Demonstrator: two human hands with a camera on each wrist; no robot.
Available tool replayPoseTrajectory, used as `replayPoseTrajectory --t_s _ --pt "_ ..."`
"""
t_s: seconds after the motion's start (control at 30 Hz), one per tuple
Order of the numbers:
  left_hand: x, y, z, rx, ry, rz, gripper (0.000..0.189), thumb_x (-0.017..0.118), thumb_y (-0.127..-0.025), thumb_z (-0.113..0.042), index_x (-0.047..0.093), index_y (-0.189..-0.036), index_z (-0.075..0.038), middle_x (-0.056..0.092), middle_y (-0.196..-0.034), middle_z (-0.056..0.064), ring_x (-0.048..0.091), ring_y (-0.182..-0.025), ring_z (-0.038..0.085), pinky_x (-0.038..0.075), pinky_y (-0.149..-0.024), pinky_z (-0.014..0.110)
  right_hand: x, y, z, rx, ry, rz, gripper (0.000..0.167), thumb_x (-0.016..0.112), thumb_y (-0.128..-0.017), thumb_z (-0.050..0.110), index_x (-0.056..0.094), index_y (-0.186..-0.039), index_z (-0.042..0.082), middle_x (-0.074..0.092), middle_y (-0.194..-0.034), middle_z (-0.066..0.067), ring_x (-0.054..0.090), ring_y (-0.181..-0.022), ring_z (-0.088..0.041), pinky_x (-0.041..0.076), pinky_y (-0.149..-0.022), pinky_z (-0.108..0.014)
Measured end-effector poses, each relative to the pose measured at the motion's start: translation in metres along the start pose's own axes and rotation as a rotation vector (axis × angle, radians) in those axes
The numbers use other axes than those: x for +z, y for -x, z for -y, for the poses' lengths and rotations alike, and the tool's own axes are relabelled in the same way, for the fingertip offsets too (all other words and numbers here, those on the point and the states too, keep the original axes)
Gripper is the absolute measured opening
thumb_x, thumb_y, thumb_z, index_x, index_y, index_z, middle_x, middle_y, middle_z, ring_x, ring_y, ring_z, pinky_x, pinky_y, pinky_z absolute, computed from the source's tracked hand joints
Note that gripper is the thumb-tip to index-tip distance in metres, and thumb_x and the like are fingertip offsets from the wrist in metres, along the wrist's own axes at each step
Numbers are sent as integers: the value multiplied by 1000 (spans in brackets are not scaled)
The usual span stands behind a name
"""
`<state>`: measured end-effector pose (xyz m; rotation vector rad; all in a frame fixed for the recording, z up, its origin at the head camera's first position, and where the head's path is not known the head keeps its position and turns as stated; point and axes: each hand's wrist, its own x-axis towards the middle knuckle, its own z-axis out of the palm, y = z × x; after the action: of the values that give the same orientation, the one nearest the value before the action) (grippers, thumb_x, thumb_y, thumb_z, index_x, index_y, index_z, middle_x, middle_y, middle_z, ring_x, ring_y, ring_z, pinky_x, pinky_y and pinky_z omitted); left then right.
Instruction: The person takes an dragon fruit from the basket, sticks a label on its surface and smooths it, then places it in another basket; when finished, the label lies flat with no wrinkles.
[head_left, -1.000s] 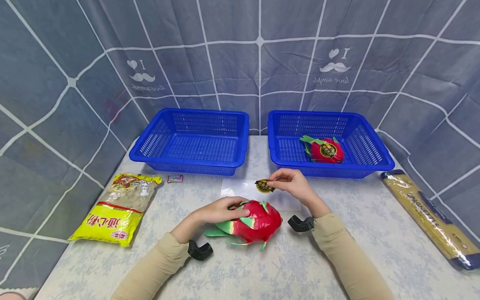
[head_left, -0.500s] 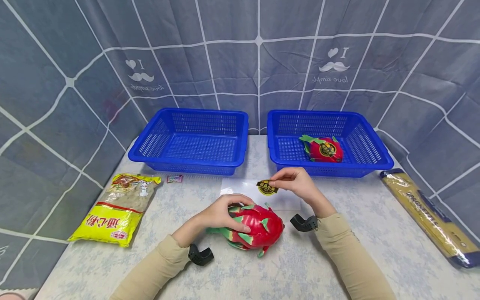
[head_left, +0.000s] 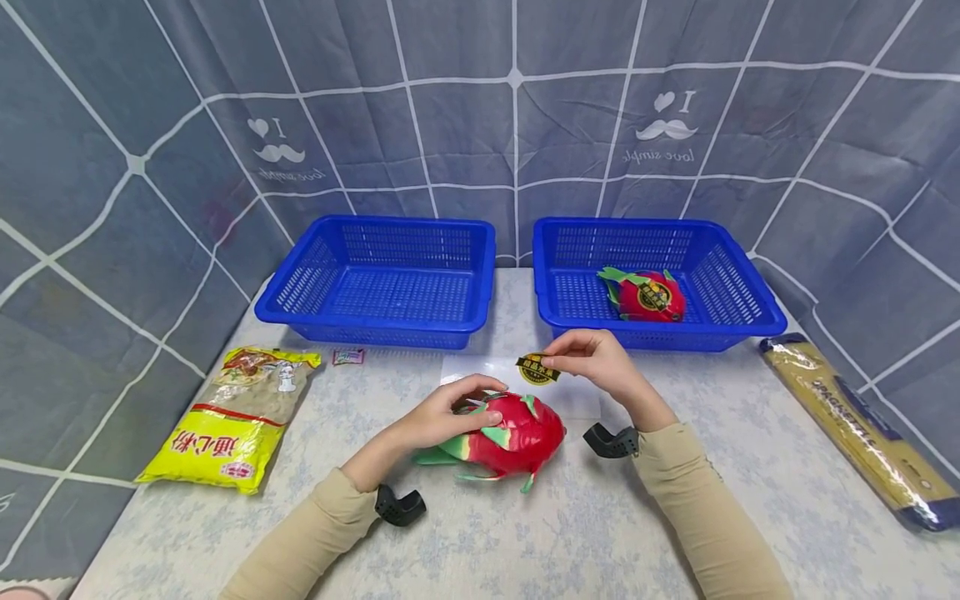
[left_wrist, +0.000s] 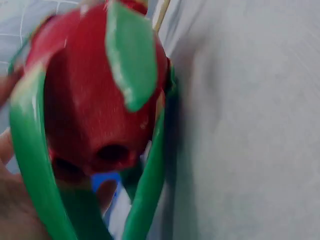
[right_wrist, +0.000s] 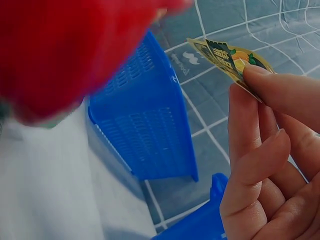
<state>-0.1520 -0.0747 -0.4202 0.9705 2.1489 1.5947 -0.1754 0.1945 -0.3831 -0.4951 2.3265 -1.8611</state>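
While the long red fruit lies sideways, leafy tail left and round tip right, the left hand wraps its fingers round it; the right hand pinches a sticker.

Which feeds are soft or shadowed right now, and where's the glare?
Head: mostly sharp, evenly lit, small highlights on the held dragon fruit; left wrist: soft throughout, dark shadow on the tabletop beside the fruit; right wrist: sticker and fingers fairly crisp, the fruit blurred up close.
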Motion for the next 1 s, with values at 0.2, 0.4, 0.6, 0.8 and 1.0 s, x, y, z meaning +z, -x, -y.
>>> replayPoseTrajectory --t_s 0.2,0.4,0.6,0.8,1.0 --pt "1 1 -5 139 -151 28 39 60 -92 -27 57 -127 -9 44 -139 8 36 -131 19 35 -103 42 -2 -1 -3 2 -9 -29 14 73 -81 7 69 -92 -1 70 -80 0 63 -69 -12 46 -61 -29" --pt "10 2 -10 227 -624 42 102 84 -58 -53 39 -141 -16 39 -140 0 35 -129 15 40 -99 40 -5 -1 -3 -22 -31 -94 9 74 -80 8 71 -86 14 68 -78 6 59 -66 -10 41 -57 -24" --pt "7 3 -10 176 -490 -28 82 82 -62 -35 45 -133 -20 49 -129 -2 47 -116 13 47 -89 33 -6 0 -1 -39 -76 -129 17 73 -81 6 71 -83 22 67 -78 7 54 -63 -10 40 -55 -22" --pt "-7 7 -18 33 -92 7 68 74 -76 -19 43 -135 -10 53 -124 8 56 -108 23 52 -81 31 -7 0 1 -50 -106 -136 19 71 -81 4 70 -83 22 66 -79 7 49 -61 -11 40 -56 -22" --pt "-7 5 -16 -81 106 142 54 63 -87 -16 40 -135 -10 46 -133 9 54 -113 25 49 -88 35 -7 0 4 -47 -101 -121 19 71 -82 4 70 -83 23 66 -79 7 48 -60 -11 40 -55 -22"
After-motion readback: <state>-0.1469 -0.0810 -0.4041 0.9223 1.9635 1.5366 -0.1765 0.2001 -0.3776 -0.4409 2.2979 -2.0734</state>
